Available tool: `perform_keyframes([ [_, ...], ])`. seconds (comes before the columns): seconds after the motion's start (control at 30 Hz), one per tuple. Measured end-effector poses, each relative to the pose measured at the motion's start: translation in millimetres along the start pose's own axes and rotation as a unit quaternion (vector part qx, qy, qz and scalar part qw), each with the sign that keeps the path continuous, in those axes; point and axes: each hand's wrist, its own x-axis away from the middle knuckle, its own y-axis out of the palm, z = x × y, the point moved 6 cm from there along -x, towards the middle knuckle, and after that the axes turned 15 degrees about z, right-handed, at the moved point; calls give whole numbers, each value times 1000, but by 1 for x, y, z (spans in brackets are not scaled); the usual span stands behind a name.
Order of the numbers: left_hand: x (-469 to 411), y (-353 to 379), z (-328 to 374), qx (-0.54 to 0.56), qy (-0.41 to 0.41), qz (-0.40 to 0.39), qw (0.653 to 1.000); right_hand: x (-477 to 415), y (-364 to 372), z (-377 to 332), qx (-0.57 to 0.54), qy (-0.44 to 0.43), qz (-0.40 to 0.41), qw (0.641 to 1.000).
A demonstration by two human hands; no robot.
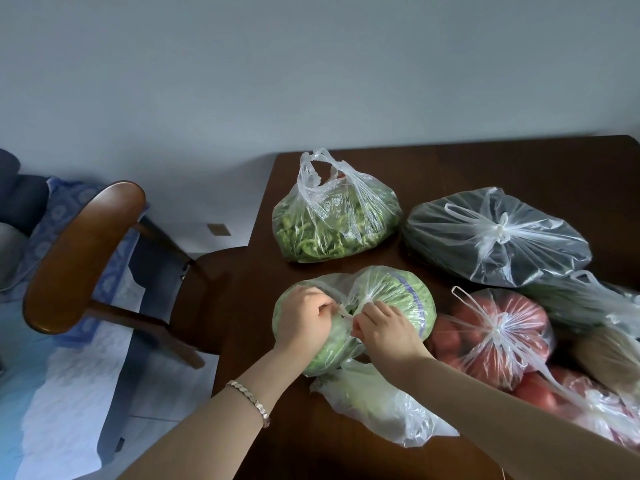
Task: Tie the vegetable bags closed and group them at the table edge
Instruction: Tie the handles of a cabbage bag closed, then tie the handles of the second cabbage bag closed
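Observation:
A clear bag with a pale green cabbage [391, 292] lies near the table's left edge. My left hand [304, 318] and my right hand [388, 329] each pinch one of its handles, pulled together over the cabbage. Behind it stands a bag of green beans [332, 226] with its handles loose and open. A knotted bag of dark vegetables [495, 237] lies to the right. A knotted bag of tomatoes [495, 334] sits beside my right wrist. A pale leafy bag [377, 407] lies under my right forearm.
The dark wooden table [450, 161] ends at the wall behind. A wooden chair [83, 258] stands left of the table. More bags, one with brown contents [609, 362], crowd the right edge. A blue patterned cloth [62, 202] lies further left.

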Motion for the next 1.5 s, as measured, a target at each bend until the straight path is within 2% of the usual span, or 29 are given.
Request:
perform_keyframes([
  [0.1, -4, 6, -3, -40, -21, -15, 999, -8, -2, 1, 18, 7, -50, 999],
  [0.17, -11, 13, -5, -56, -19, -99, 993, -16, -1, 4, -31, 35, -145, 988],
  [0.23, -22, 13, -5, -33, -12, -187, 982, -25, -5, 15, -122, 106, -266, 950],
  [0.27, -30, 9, -2, -16, -14, -211, 977, -35, -9, 21, -147, 125, -283, 939],
  [0.33, -54, -5, 8, 21, -5, -191, 981, -67, -25, 39, -182, 165, -238, 940],
  [0.4, -83, -18, 17, 42, 1, -119, 992, -104, -38, 63, -176, 204, -149, 951],
  [0.47, -116, -25, 19, 65, -15, -34, 997, -142, -44, 86, -125, 214, -83, 965],
  [0.57, -153, -27, 18, 67, -43, 56, 995, -181, -38, 105, -59, 212, -54, 974],
  [0.63, -172, -18, 16, 40, -55, 57, 996, -198, -24, 113, -39, 221, -64, 972],
  [0.73, -199, 7, 8, 14, -73, 22, 997, -217, -3, 118, -73, 246, -69, 964],
  [0.87, -217, 18, 8, 59, -83, 18, 995, -233, 13, 114, -124, 223, -57, 965],
  [0.97, -216, 19, 7, 113, -57, 11, 992, -237, 16, 113, -128, 202, -45, 970],
  [1.07, -215, 25, -3, 42, -17, -48, 998, -233, 6, 114, -172, 251, -32, 952],
  [1.1, -214, 23, -7, 29, -16, -46, 998, -230, -1, 117, -168, 258, -12, 951],
  [1.2, -210, 1, -15, 63, -55, 10, 996, -217, -33, 126, -168, 273, 77, 944],
  [1.33, -197, -39, -19, 194, -210, 104, 953, -193, -70, 140, -202, 355, 148, 901],
  [1.4, -191, -57, -13, 226, -231, 133, 937, -185, -85, 137, -222, 381, 171, 881],
  [1.5, -184, -78, 0, 232, -220, 129, 939, -175, -101, 122, -257, 389, 157, 871],
])
